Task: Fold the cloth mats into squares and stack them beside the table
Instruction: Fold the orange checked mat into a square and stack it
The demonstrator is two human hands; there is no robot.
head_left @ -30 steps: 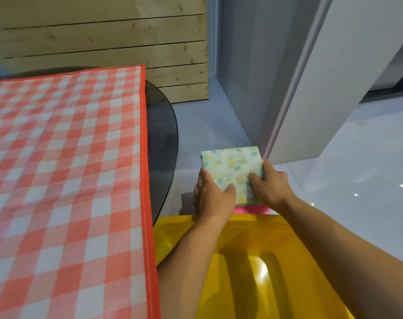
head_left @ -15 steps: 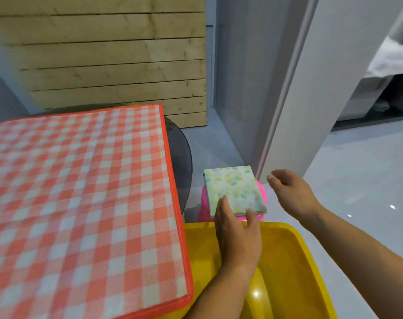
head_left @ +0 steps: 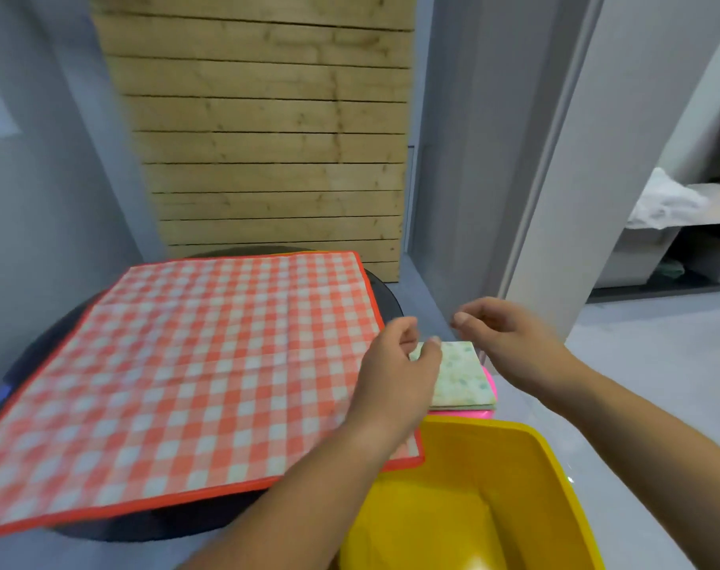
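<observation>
Because it lies spread flat across the left and middle of the frame, its orange border overhanging the near edge, the checked mat (head_left: pixel 185 372) looks to be the next piece to fold; it covers nearly all of the round dark table (head_left: pixel 165 526), which shows only as a rim around it. A yellow tub (head_left: pixel 494 508) fills the lower right corner, just beside the table's near edge; what it is for cannot be told. Both forearms reach up from the bottom edge toward the centre right. The left hand (head_left: pixel 395 368) hovers over the mat's right border, its fingers (head_left: pixel 403 327) loosely curled and holding nothing, and it overlaps the folded mat in the picture, though contact cannot be confirmed. The right hand (head_left: pixel 510 343) hangs a little to the right of it, over the floor, fingers (head_left: pixel 469 316) likewise slack, half-bent and empty. Below and between them, the folded mat (head_left: pixel 461 376), pale with a leafy print, sits as a neat square beside the table, so that part of the job appears done. It rests on a pink stool (head_left: pixel 479 414), of which only a sliver shows at the right and near edges, probably serving as the stacking spot.
</observation>
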